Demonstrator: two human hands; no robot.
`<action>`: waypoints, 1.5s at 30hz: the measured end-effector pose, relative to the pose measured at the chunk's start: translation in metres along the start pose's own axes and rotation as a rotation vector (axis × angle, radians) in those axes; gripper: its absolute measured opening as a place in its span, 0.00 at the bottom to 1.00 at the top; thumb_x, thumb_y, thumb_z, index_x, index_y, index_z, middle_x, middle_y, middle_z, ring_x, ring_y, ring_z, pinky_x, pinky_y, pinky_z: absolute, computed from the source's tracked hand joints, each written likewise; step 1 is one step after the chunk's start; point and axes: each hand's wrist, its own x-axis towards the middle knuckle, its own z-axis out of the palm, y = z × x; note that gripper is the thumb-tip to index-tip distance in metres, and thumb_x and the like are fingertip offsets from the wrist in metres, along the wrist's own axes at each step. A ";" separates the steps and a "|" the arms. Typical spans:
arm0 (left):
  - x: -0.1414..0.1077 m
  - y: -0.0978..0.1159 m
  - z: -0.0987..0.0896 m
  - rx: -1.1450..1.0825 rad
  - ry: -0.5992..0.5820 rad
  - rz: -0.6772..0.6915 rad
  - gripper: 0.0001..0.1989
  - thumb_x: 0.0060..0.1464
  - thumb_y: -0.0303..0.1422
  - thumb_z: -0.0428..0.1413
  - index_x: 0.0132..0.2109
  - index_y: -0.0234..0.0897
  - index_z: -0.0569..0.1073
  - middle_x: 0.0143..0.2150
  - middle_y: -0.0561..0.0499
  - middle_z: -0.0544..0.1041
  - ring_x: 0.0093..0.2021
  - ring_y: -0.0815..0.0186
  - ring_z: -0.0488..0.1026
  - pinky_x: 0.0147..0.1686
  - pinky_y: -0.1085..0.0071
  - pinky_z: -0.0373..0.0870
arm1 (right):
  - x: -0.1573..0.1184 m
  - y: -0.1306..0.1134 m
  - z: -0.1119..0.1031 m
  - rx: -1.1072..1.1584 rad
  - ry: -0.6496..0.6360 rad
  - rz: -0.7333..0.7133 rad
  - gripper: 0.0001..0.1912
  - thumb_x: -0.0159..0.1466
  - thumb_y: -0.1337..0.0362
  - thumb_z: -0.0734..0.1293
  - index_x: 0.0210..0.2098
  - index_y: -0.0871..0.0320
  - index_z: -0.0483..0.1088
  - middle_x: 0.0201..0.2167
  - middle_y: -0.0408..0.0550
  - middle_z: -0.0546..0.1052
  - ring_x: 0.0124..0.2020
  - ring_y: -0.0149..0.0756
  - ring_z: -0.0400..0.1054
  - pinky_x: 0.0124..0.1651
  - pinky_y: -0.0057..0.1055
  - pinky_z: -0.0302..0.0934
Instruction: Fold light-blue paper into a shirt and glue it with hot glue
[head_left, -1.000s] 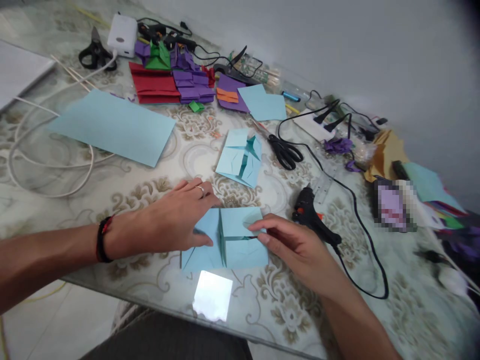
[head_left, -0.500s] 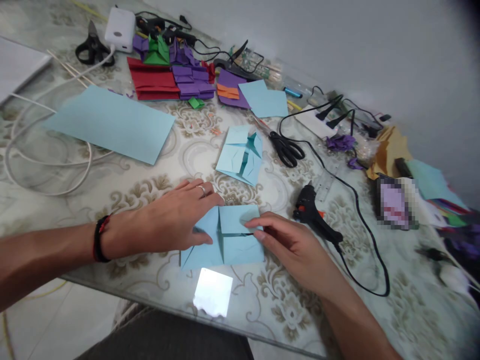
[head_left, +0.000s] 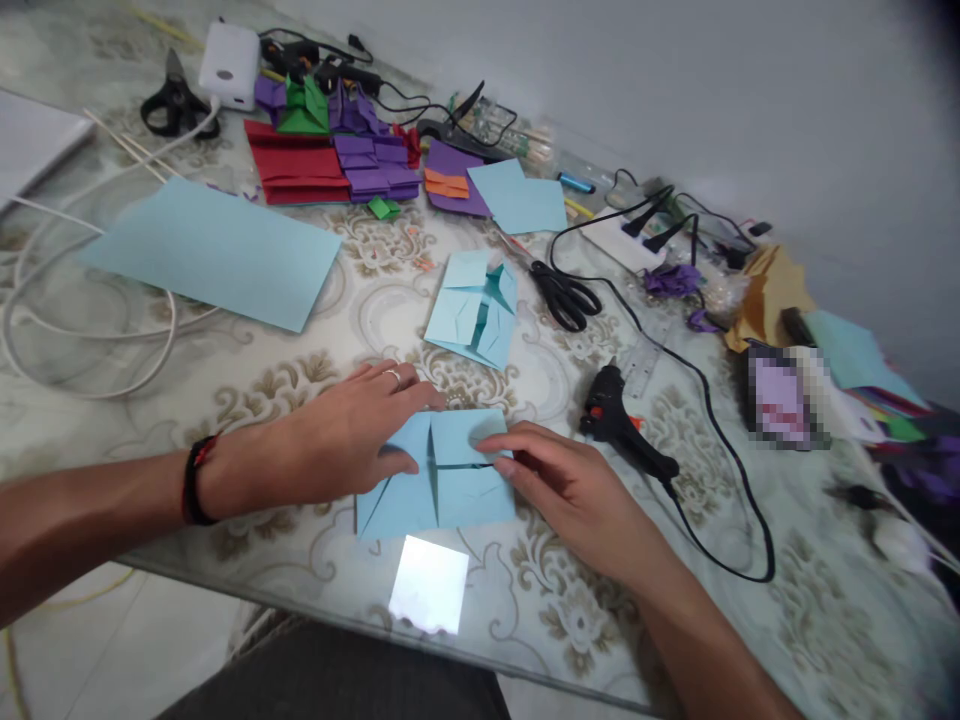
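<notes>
My left hand (head_left: 341, 445) flat, pinning blue folded paper (head_left: 435, 470) on counter (head_left: 570, 600); right hand (head_left: 559, 480) fingertips pinch flap edge. Crease slowly, keep edges aligned.

folded blue paper (head_left: 442, 485): its left part is lying under the left hand (head_left: 337, 440) — that part's creases are not showing.
right hand (head_left: 570, 490): its fingertips are covering the paper's right edge; whether they are pinching a flap cannot be told.
white sheet (head_left: 34, 130): the left edge is cutting it off.
object right of the glue gun (head_left: 622, 430): it is showing pixelated — unreadable.
far right clutter: it is blurring beyond telling.
</notes>
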 end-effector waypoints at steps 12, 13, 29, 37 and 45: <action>-0.001 0.011 -0.012 -0.304 0.159 -0.062 0.09 0.62 0.25 0.58 0.48 0.40 0.71 0.40 0.54 0.78 0.40 0.65 0.77 0.41 0.69 0.70 | -0.004 0.001 -0.008 0.040 0.298 0.087 0.22 0.71 0.50 0.67 0.60 0.51 0.70 0.49 0.52 0.75 0.48 0.44 0.73 0.48 0.39 0.70; -0.001 0.013 -0.014 -0.300 0.173 -0.028 0.08 0.63 0.24 0.58 0.47 0.40 0.71 0.40 0.54 0.78 0.40 0.65 0.77 0.41 0.69 0.70 | -0.004 0.002 -0.007 0.121 0.298 0.117 0.23 0.71 0.48 0.66 0.61 0.52 0.68 0.52 0.54 0.75 0.50 0.45 0.73 0.50 0.40 0.70; 0.006 0.056 -0.058 -0.462 0.089 -0.017 0.16 0.63 0.36 0.61 0.55 0.39 0.74 0.49 0.44 0.80 0.47 0.61 0.78 0.42 0.68 0.79 | -0.020 -0.023 -0.021 0.529 0.172 0.123 0.22 0.65 0.48 0.73 0.28 0.57 0.67 0.26 0.39 0.63 0.27 0.29 0.57 0.29 0.28 0.53; 0.024 0.060 -0.035 -0.379 -0.166 -0.327 0.17 0.62 0.48 0.59 0.38 0.39 0.82 0.30 0.54 0.81 0.29 0.68 0.73 0.27 0.74 0.64 | -0.024 -0.019 -0.013 0.537 0.171 0.114 0.21 0.66 0.50 0.73 0.27 0.57 0.64 0.25 0.38 0.62 0.26 0.28 0.55 0.27 0.27 0.51; 0.019 0.047 -0.029 -0.557 -0.303 -0.346 0.18 0.63 0.47 0.59 0.35 0.38 0.82 0.28 0.54 0.80 0.27 0.70 0.71 0.24 0.76 0.60 | -0.021 -0.020 -0.002 0.616 0.091 0.171 0.21 0.66 0.52 0.73 0.26 0.57 0.64 0.24 0.38 0.62 0.26 0.27 0.55 0.27 0.26 0.51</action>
